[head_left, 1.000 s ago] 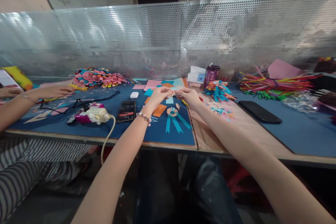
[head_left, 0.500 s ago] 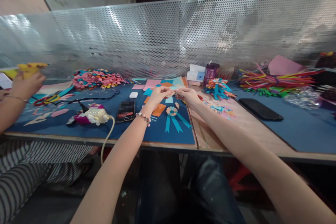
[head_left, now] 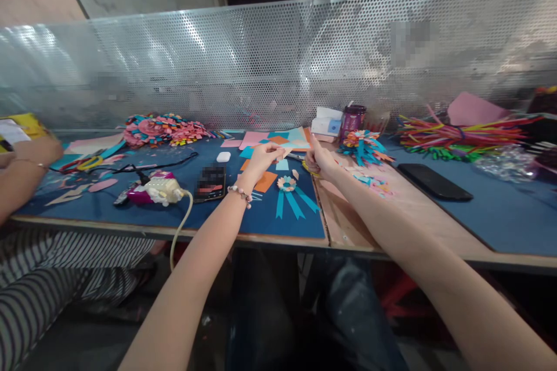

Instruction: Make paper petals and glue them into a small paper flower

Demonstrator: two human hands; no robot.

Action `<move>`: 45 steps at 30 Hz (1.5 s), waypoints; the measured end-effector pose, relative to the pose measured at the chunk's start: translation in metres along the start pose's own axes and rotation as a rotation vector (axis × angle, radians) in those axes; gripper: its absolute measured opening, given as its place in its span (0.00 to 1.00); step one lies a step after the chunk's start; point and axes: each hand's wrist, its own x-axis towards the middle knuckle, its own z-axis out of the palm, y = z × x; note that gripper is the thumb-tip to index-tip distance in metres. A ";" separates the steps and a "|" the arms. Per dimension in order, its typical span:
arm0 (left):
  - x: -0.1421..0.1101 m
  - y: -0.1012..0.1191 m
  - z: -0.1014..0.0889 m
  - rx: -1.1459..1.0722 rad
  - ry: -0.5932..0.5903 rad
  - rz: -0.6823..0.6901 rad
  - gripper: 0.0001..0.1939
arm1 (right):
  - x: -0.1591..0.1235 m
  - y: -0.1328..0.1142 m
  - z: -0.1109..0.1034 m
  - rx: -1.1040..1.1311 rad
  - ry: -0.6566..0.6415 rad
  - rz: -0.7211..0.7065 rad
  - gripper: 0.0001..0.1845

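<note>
Two hands are working near the mat's [head_left: 256,225] right edge, a bare strip showing between the rosette's [head_left: 286,184] tails and the front. The left hand [head_left: 266,157] is pinching a pale paper scrap [head_left: 288,152] narrowly; the right hand [head_left: 321,160] is curling at the scissors' [head_left: 310,168] handle, how firmly one cannot tell. Peach-petalled and blue-tailed, the rosette is lying below them. Coloured sheets [head_left: 253,139] are overlapping behind; a perforated screen [head_left: 261,69] is standing beyond the table [head_left: 337,223].
</note>
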 end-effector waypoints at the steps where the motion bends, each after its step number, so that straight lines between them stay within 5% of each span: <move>1: 0.000 0.000 0.000 -0.004 0.006 -0.005 0.14 | 0.001 0.000 0.000 0.020 0.012 0.002 0.35; 9: -0.002 0.008 -0.002 0.017 0.081 0.001 0.14 | -0.003 -0.007 -0.005 0.157 -0.117 0.028 0.48; 23: -0.003 0.009 -0.002 0.010 0.064 -0.045 0.15 | 0.003 0.000 -0.005 0.153 -0.048 0.040 0.51; 30: -0.001 0.005 -0.002 0.021 0.065 -0.033 0.15 | 0.015 0.009 -0.002 0.220 0.135 -0.126 0.20; 35: 0.000 0.002 -0.003 0.035 0.040 -0.007 0.15 | 0.017 0.016 -0.004 0.035 0.239 -0.249 0.27; 41: -0.001 0.002 -0.002 0.030 0.028 -0.019 0.14 | 0.017 0.017 -0.006 0.081 0.208 -0.289 0.52; 45: -0.002 0.004 -0.001 0.037 0.020 -0.016 0.13 | 0.016 0.017 -0.004 0.120 0.116 -0.226 0.48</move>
